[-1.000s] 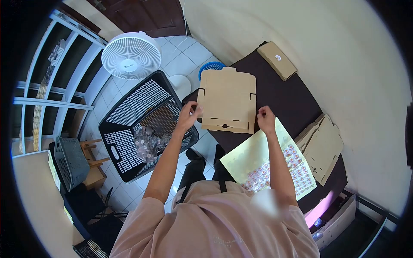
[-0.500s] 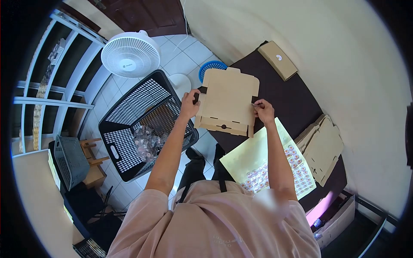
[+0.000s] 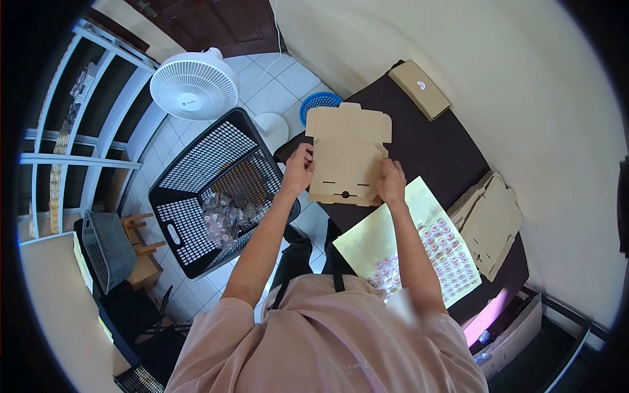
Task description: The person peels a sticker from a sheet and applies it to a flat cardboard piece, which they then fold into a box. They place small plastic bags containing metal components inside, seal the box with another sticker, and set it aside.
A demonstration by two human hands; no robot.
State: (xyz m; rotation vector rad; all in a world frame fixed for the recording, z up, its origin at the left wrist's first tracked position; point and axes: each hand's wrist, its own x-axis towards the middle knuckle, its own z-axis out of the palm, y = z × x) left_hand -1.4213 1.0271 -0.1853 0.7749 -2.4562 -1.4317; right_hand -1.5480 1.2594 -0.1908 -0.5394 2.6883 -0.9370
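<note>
A brown cardboard mailer box (image 3: 347,154) lies opened out on the dark table, its lid panel and tab pointing away from me. Along its near edge are slots and a round notch. My left hand (image 3: 299,169) has its fingers curled over the left side of the box. On the opposite side, my right hand (image 3: 392,182) grips the right edge near the front corner. The undersides of both hands are hidden. Just right of the box, a pale sheet of round stickers (image 3: 422,242) lies partly beneath my right forearm.
A closed box with a sticker (image 3: 419,90) lies at the table's far end. Flat cardboard boxes (image 3: 491,226) are stacked at the right. To the left stand a black basket (image 3: 190,239) holding clear plastic items and a white fan (image 3: 194,85). A blue basket (image 3: 319,101) sits behind the table.
Both hands have shifted along the box sides, the left one inward and the right one slightly toward me. The side flaps and near edge, partly raised before, now look folded in or upright.
</note>
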